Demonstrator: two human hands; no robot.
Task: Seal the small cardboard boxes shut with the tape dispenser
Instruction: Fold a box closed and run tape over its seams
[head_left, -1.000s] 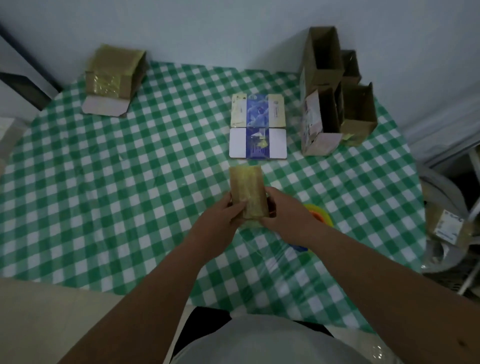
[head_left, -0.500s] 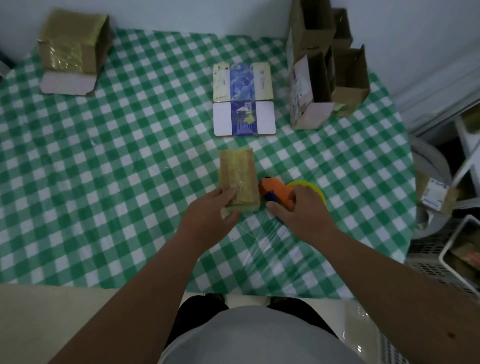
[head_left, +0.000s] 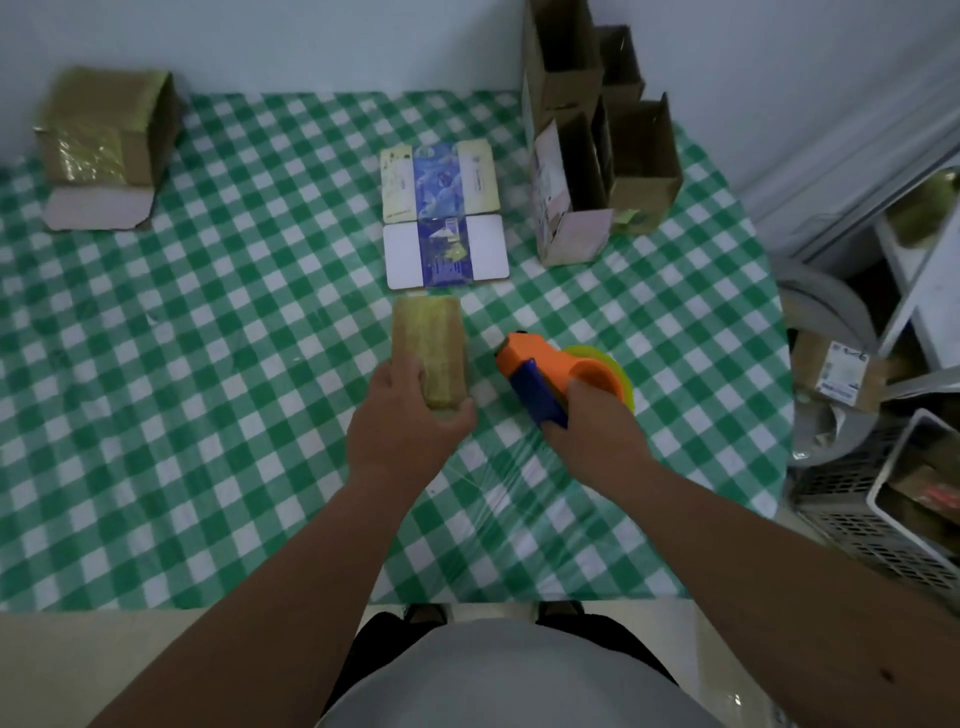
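Note:
A small brown cardboard box (head_left: 429, 348), taped along its top, lies flat on the green checked table (head_left: 208, 395) near the middle. My left hand (head_left: 402, 421) grips its near end, thumb on the right side. To its right is the orange and blue tape dispenser (head_left: 550, 371) with a yellow-green roll. My right hand (head_left: 597, 431) holds the dispenser's handle from the near side, its nose pointing toward the box with a gap between them.
A flattened blue and white carton (head_left: 444, 213) lies just beyond the box. Several open cardboard boxes (head_left: 592, 145) stand at the back right. A taped box (head_left: 104, 140) sits at the back left. Baskets and clutter (head_left: 883, 493) crowd the floor at right.
My right hand let go of the box, moved right and took hold of the tape dispenser. The left hand still holds the box, now lying on the table.

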